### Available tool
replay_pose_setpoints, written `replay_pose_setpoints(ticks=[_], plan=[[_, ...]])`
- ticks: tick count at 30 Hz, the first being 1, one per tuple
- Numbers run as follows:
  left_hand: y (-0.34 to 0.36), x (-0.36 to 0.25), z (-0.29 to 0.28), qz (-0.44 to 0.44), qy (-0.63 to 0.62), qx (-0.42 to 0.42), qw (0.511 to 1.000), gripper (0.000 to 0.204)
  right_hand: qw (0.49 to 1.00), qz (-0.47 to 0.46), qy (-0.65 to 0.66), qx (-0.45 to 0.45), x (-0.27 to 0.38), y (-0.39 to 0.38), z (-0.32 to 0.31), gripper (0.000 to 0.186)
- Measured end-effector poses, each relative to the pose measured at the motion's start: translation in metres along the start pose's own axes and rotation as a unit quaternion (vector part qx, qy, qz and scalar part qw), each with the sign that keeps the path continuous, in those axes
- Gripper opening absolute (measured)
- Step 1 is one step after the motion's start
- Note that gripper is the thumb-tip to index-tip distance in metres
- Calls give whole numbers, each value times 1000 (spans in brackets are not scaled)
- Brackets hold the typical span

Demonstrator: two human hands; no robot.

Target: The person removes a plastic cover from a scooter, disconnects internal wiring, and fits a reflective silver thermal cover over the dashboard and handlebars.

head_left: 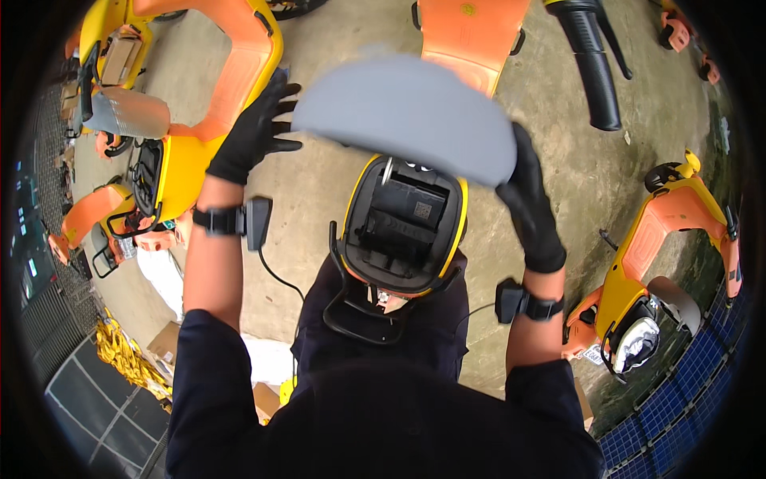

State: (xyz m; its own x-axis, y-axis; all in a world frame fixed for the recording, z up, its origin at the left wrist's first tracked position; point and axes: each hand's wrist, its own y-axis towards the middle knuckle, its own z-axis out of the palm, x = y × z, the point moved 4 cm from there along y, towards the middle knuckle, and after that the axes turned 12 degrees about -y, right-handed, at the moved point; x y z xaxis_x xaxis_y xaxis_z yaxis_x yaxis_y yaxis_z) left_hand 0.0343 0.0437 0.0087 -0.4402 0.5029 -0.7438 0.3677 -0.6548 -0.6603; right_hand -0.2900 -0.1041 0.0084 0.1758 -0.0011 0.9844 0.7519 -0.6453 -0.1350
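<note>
1. Head view: grey half-oval panel, motion-blurred, stands over the far end of a yellow-rimmed compartment; curved edge faces away, straighter edge toward the wearer, right end lower in frame.
2. Left hand, black-gloved: opened wide, fingers spread, grasping nothing. Fingertips at or just beside the panel's left end; contact cannot be told.
3. Right hand, black-gloved: lies along the panel's right end, apparently touching. Fingers partly hidden; cannot tell how far closed, or whether it grips.
4. Compartment: near part uncovered, black block inside; black rail close along its left edge.
5. Room: left hand overlaps the left scooter in view. Concrete floor shows between right hand and right scooter, well apart.
</note>
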Motion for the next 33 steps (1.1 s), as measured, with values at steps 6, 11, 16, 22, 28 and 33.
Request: replay_pose_setpoints(ticks=[6,11,16,22,28,33], plan=[[-19,99,14,-124,148,117,974,58,957,70,-281,-6,-73,-121,57,59],[-51,202,28,-55,213,1,975,67,948,278,-147,-42,-102,-155,102,79],[-49,197,12,47,229,85,969,62,927,303,-220,34,-141,-162,65,60],[11,142,70,367,416,15,832,55,867,-25,-485,-107,-69,-29,75,69],[50,186,84,282,312,35,906,56,897,206,-353,-169,-136,-28,89,63],[70,205,68,155,182,25,971,52,905,216,-306,-200,-151,-37,82,51]])
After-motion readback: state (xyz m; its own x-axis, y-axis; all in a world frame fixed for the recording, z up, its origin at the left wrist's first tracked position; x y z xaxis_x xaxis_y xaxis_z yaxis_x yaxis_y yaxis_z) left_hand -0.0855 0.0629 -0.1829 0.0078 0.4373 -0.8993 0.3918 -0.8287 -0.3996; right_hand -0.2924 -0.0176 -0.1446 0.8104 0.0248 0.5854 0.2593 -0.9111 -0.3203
